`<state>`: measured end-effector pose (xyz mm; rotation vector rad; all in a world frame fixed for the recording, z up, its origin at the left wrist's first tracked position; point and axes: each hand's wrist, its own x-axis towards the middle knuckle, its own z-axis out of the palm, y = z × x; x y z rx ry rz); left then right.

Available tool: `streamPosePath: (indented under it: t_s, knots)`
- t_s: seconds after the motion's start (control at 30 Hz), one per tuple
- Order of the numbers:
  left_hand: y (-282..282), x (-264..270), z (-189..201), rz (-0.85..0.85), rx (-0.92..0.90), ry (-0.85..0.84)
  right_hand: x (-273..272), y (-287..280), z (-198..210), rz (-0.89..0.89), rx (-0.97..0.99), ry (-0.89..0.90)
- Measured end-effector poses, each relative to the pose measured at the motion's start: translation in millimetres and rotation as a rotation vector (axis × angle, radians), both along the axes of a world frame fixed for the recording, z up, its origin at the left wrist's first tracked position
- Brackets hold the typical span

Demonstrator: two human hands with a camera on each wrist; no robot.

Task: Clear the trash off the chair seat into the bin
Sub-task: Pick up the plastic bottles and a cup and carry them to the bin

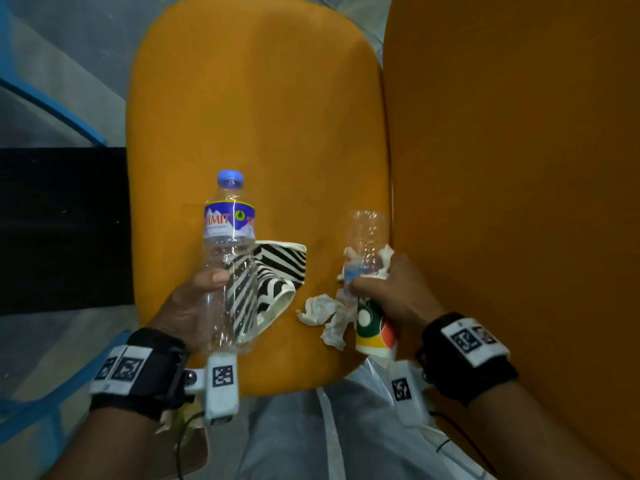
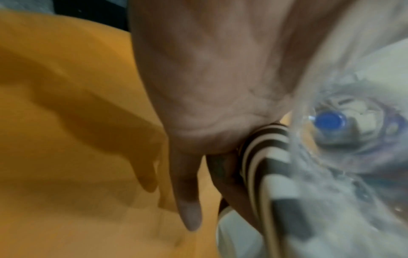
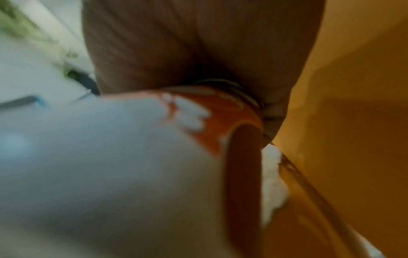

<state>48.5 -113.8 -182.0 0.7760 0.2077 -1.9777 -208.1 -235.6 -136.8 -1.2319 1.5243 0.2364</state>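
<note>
My left hand (image 1: 194, 303) grips a clear water bottle (image 1: 230, 244) with a blue cap and blue label, together with black-and-white striped paper cups (image 1: 277, 278), above the orange chair seat (image 1: 256, 116). In the left wrist view the left hand (image 2: 198, 87) shows the bottle (image 2: 331, 122) and a striped cup (image 2: 264, 157) against the palm. My right hand (image 1: 391, 289) holds a bundle: a crushed clear bottle (image 1: 367, 237), white crumpled tissue (image 1: 329, 313) hanging down, and a colourful paper cup (image 1: 374, 327). In the blurred right wrist view the cup (image 3: 198, 122) sits under the right hand (image 3: 198, 43).
An orange chair back (image 1: 519, 168) rises on the right. A black surface (image 1: 62, 226) lies left of the seat, with a blue frame (image 1: 52, 109) beyond. A person's pale clothing (image 1: 329, 438) is below the seat edge. No bin is in view.
</note>
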Motion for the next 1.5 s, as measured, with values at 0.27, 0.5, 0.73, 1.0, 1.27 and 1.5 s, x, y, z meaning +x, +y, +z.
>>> streamPosePath:
  t_s: [0.27,0.5,0.73,1.0,1.27,1.5]
  knots:
    - [57.6,-50.0,-2.5,0.018,0.004,0.303,6.6,25.3,-31.6,0.226,0.001,0.230]
    - [61.3,-54.1,-15.5,-0.048,0.078,0.218,25.4,51.4,-45.5,0.452,-0.223,0.311]
    - [61.7,-47.1,-28.0,-0.087,0.029,0.252,13.8,38.5,-45.3,0.112,-0.124,0.058]
    - [58.1,-30.7,-29.3,0.012,-0.022,0.341,-2.2,29.8,-29.0,-0.373,-0.107,-0.230]
    - [60.0,-26.8,-33.3,-0.011,-0.023,0.327,-6.0,40.4,-33.4,-0.248,0.151,-0.329]
    - [36.1,-24.4,-43.4,-0.102,-0.052,0.309,16.9,37.7,-64.3,-0.190,0.127,-0.246]
